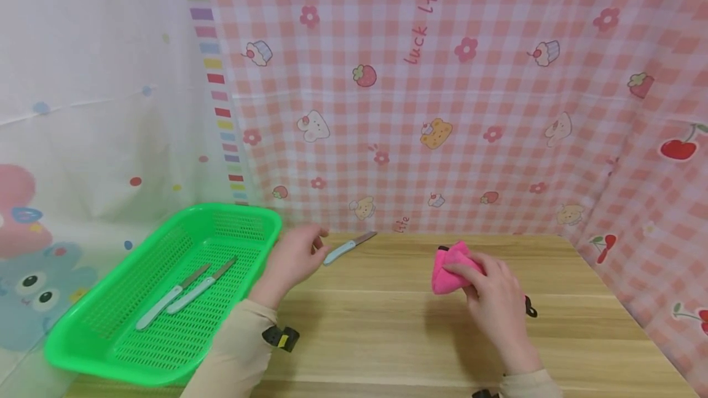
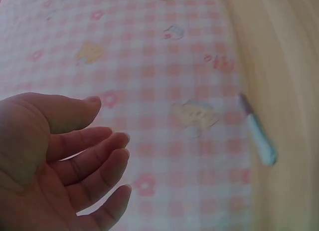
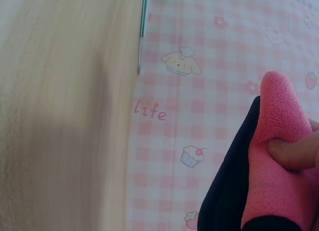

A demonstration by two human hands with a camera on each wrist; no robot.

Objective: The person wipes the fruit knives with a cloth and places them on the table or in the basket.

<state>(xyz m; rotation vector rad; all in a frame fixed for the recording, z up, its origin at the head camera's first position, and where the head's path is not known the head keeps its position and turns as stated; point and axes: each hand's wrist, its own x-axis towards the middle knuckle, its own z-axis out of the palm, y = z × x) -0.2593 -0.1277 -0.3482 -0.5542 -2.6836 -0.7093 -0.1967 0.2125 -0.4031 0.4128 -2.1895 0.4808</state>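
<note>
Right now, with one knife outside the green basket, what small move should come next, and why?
Probably ease the left hand over to the loose knife and pinch its handle: those fingers hold nothing and are close by, two similar knives lie in the green basket, and the right hand holds a pink fabric item.

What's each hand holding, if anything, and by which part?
Right hand: fuzzy pink and black fabric piece, gripped with thumb on its pink side. Left hand: nothing.

A pink gingham curtain (image 1: 343, 23) hangs behind a wood-grain tabletop (image 1: 376, 336), with white dotted cloth (image 1: 110, 85) at left.
</note>
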